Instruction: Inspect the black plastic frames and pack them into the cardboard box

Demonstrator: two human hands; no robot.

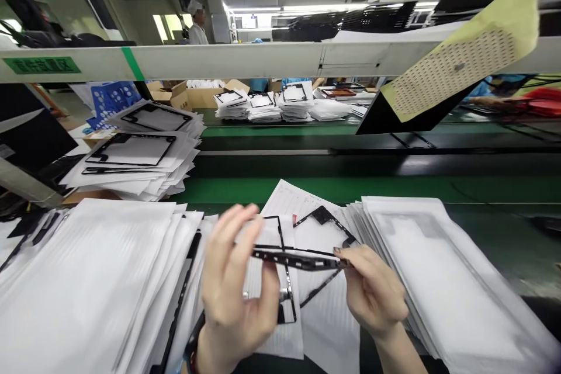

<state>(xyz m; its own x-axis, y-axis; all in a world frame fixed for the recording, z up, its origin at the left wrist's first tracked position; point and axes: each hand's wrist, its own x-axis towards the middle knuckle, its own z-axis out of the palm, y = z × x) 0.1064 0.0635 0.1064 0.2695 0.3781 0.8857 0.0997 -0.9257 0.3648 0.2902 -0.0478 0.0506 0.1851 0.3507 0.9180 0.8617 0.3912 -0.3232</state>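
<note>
A thin black rectangular frame (302,260), seen nearly edge-on, is held up in front of me. My right hand (372,286) pinches its right end between thumb and fingers. At the other end, my left hand (236,292) has its fingers stretched up and spread, slightly blurred. The left thumb lies just under the frame's edge; whether it touches cannot be made out. Beneath my hands, a second black frame (324,214) lies on white sheets (331,321). Another black frame (289,304) on the paper is partly hidden by my left hand.
Stacks of white sleeves stand at left (87,269) and right (425,263). Behind them runs a green conveyor belt (245,187). A pile of sleeves with black frames (131,152) sits at back left. A yellow sheet (464,64) hangs over the far right. A person (197,23) stands far off.
</note>
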